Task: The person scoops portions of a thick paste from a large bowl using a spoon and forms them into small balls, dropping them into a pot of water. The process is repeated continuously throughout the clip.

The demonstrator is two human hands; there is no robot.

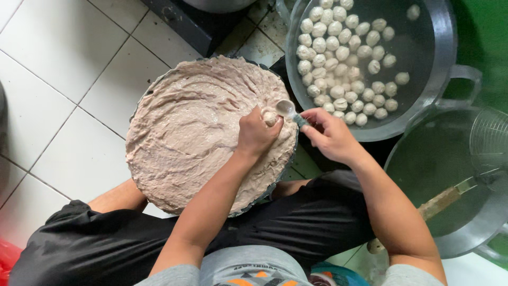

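Note:
A wide round basin [138, 100] on the floor is filled with pinkish-grey meat paste [190, 127]. My left hand [256, 133] is fisted over the basin's right side, and a small ball of paste [270, 117] bulges from the top of the fist. My right hand [330, 135] holds a metal spoon [286, 109], its bowl right beside that ball. Just beyond the spoon stands a large metal pot [442, 53] of water holding several pale meatballs [338, 63] floating together.
A second metal pot [476, 222] at the right holds a wire strainer [489, 137] with a wooden handle. White floor tiles [69, 90] lie to the left. A dark stove base [190, 24] stands at the top. My knees in dark shorts frame the basin.

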